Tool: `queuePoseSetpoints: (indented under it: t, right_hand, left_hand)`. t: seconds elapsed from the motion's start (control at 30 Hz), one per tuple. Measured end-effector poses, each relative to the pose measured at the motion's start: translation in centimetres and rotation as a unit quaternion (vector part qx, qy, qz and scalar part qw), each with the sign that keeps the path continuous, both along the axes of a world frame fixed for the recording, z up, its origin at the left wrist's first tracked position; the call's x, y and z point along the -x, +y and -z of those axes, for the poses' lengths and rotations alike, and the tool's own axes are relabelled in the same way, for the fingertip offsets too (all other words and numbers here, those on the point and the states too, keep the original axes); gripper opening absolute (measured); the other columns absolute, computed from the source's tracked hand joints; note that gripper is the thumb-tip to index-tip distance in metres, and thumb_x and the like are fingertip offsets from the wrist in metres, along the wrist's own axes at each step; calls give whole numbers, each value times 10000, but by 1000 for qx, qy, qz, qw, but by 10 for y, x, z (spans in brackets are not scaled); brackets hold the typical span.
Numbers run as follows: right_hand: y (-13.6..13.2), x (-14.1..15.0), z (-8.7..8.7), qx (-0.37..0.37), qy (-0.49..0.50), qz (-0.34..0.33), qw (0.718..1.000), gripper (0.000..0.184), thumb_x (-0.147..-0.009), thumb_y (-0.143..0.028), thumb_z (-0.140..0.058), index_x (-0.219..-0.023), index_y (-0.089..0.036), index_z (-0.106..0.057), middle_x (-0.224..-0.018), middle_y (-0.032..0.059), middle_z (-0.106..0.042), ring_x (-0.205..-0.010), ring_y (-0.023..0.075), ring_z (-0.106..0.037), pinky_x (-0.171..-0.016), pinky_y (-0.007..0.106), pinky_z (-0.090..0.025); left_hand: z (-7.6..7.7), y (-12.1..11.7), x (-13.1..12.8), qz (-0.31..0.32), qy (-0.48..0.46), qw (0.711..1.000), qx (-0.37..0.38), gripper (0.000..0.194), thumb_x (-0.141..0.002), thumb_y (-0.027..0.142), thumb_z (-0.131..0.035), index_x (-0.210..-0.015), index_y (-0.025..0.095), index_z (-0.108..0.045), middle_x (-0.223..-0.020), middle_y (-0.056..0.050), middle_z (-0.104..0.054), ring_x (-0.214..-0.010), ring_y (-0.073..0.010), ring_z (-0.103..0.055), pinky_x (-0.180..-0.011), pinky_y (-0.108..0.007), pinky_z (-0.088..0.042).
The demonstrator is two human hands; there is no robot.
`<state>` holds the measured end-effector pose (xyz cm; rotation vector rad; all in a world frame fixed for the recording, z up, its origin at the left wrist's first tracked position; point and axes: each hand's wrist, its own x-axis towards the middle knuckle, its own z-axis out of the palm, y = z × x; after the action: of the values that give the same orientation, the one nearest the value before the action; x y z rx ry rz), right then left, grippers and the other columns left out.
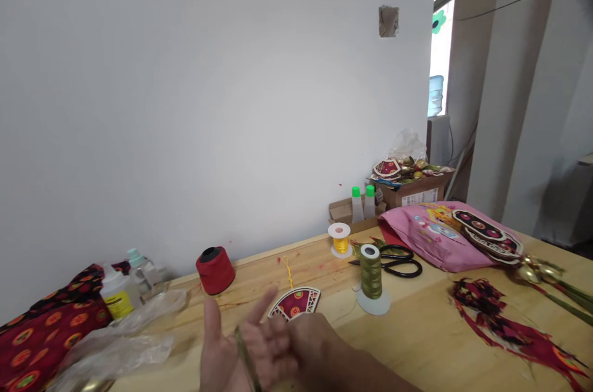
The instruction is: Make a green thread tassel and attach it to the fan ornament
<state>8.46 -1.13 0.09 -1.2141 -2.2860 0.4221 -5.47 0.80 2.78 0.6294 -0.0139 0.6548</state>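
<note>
Wood tbl [417, 318]: L fingers [265, 307] part-spread, green cord [246, 356] across; R hand [311, 337] curled, hold unclear.

A thin olive-green cord [246, 359], blurred, slants across the left of the hands [264, 346].

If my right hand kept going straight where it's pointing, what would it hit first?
Most likely your left hand: the right hand points leftward at its curled fingers. They overlap in this view and may already touch; blur hides the depth.
</note>
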Motion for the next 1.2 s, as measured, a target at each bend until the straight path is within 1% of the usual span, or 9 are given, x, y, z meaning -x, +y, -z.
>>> queuePoseSetpoints:
  t: [0.1,0.2,0.37,0.53,0.63,0.73,0.87,1.1,1.2]
  right_hand:
    - [-1,10,4,-77,-112,-17,991,145,-748,-185,-499,-650,-192,-605,-626,-14,-635,-554,122,-531,-461,194,-334]
    - [-1,15,3,-124,-181,-30,975,210,-759,-181,-489,-574,-202,-585,-544,-21,-622,-513,117,-539,-463,195,-352]
    - [-10,7,-13,-163,-200,-26,966,159,-737,-149,-517,-595,-185,-578,-546,-5,-626,-484,120,-534,-415,196,-309]
    - [-14,-6,-18,-262,-69,6,963,205,-825,-305,-448,-704,-201,-576,-639,-30,-630,-539,102,-534,-421,214,-299]
    - [-10,-8,-12,-312,-6,5,950,188,-829,-332,-450,-764,-199,-566,-688,-28,-628,-615,102,-546,-489,215,-331]
    - [-7,-11,-11,-343,7,23,939,239,-847,-356,-421,-732,-199,-559,-641,-36,-598,-553,87,-510,-446,220,-274]
    - [-7,-17,-19,-309,-7,57,949,370,-857,-438,-357,-673,-212,-585,-548,-41,-526,-467,74,-448,-408,219,-220]
    - [-5,-21,-23,-237,48,62,968,312,-846,-399,-409,-740,-215,-638,-651,-27,-605,-580,75,-537,-511,181,-337]
    - [-4,-23,-24,-191,87,68,975,277,-821,-391,-468,-747,-204,-658,-687,-17,-636,-609,76,-559,-543,166,-359]
  left_hand:
    - [3,16,8,-124,-125,984,42,643,-750,588,-332,-1232,168,-407,-1011,-161,-644,-943,-249,-584,-823,-460,-431]
    - [7,29,17,-228,-167,957,67,653,-768,511,-399,-1310,185,-238,-1084,-152,-610,-1017,-234,-541,-875,-455,-402]
    - [9,36,22,-278,-126,950,71,682,-758,493,-434,-1314,163,-219,-1054,-179,-617,-974,-257,-566,-831,-474,-437]
    - [8,32,9,-257,27,964,66,614,-740,535,-427,-1188,116,-454,-940,-181,-657,-878,-259,-611,-762,-444,-476]
    - [6,21,-3,-195,149,968,51,569,-768,525,-383,-1078,79,-552,-889,-196,-667,-817,-260,-630,-695,-386,-490]
    - [8,5,-16,-118,236,963,45,564,-785,523,-346,-881,54,-645,-719,-171,-690,-621,-230,-647,-568,-319,-483]
    - [14,-12,-29,-59,263,962,42,671,-775,572,-292,-520,61,-644,-473,-147,-648,-448,-206,-604,-455,-273,-429]
    - [6,-19,-33,-1,251,962,103,680,-770,593,-258,-602,83,-674,-599,-125,-696,-590,-214,-642,-551,-276,-456]
    - [7,-20,-29,22,303,951,53,762,-782,591,-198,-653,18,-685,-650,-174,-697,-609,-202,-643,-587,-251,-454]
